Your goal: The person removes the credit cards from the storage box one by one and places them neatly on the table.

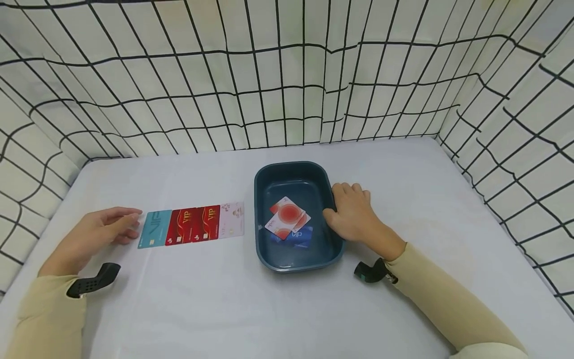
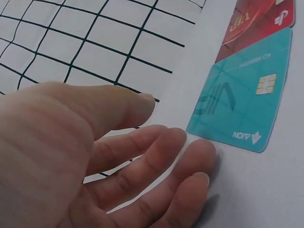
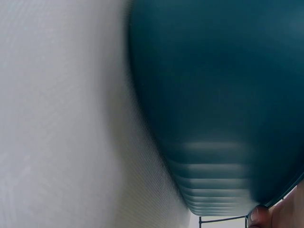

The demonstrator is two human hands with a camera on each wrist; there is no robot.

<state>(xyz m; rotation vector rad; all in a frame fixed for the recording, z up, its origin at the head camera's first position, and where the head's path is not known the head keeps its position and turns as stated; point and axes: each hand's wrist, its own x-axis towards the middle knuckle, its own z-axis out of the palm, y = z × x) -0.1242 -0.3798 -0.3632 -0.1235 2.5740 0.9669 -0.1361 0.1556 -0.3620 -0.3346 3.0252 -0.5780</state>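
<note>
My left hand (image 1: 127, 224) lies relaxed on the white table, fingertips (image 2: 190, 147) just left of a teal VIP card (image 1: 154, 229) (image 2: 242, 104) and apart from it. That card starts a row with two red VIP cards (image 1: 195, 224) (image 2: 251, 19) and a pale pink card (image 1: 231, 219). A dark teal tray (image 1: 296, 165) (image 3: 213, 95) stands to the right of the row. Inside it lie two white cards with red circles (image 1: 287, 214) on a blue card (image 1: 299, 237). My right hand (image 1: 347, 212) grips the tray's right rim, thumb inside the wall; in the right wrist view only a fingertip (image 3: 259, 216) shows.
A white cloth with a black grid (image 1: 287, 75) walls in the table (image 1: 202, 299) at the back and on both sides. Black wrist mounts (image 1: 94, 281) (image 1: 369, 271) sit on both beige sleeves.
</note>
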